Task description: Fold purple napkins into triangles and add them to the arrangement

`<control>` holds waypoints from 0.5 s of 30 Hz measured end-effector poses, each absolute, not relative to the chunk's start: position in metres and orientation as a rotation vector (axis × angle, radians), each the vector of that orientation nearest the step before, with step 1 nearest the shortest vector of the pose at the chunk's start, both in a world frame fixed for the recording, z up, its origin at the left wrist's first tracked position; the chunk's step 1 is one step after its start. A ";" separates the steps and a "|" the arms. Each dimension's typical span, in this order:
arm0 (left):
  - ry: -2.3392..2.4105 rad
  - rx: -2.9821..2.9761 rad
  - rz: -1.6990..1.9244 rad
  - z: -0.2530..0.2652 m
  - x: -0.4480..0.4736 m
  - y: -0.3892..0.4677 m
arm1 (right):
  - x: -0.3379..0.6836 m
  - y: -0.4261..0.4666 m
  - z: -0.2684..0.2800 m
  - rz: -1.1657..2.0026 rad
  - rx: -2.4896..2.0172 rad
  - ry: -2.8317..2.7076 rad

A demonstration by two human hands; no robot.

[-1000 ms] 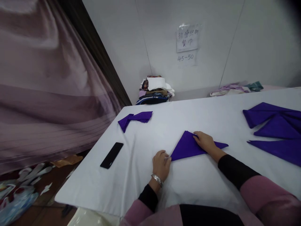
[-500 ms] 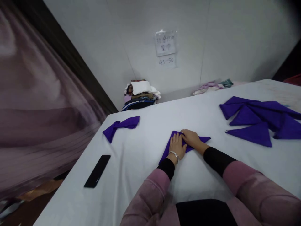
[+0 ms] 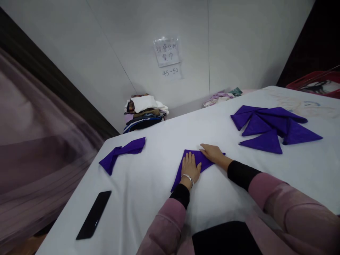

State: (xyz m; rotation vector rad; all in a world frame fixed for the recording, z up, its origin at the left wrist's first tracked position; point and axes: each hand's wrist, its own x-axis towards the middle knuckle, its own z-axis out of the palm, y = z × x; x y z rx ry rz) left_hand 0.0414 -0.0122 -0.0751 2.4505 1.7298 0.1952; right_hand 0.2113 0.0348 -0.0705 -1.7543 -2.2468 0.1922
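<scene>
A purple cloth napkin, folded into a pointed shape, lies on the white table in front of me. My left hand presses flat on its left part, fingers spread and a silver bracelet at the wrist. Over the napkin's right part rests my right hand, its fingers stretched out to the left and partly hidden from view. A small tip of cloth shows beyond that wrist. The two hands are slightly apart.
Several folded purple napkins overlap at the right. A twisted purple napkin and a black phone lie on the left. Stacked clothes stand behind the table, beneath a paper sign. A red basket is far right.
The view has swung to the right, so the table things appear further left. My right hand has slid rightward, away from my left hand, baring more of the napkin between them.
</scene>
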 end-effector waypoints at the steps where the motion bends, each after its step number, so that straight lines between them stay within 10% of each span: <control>1: 1.730 2.451 0.193 -0.075 0.041 -0.012 | 0.216 0.035 -0.071 0.187 -1.763 -2.241; 15: 1.724 2.445 0.181 -0.072 0.042 -0.012 | 0.277 0.032 -0.077 0.287 -1.866 -2.001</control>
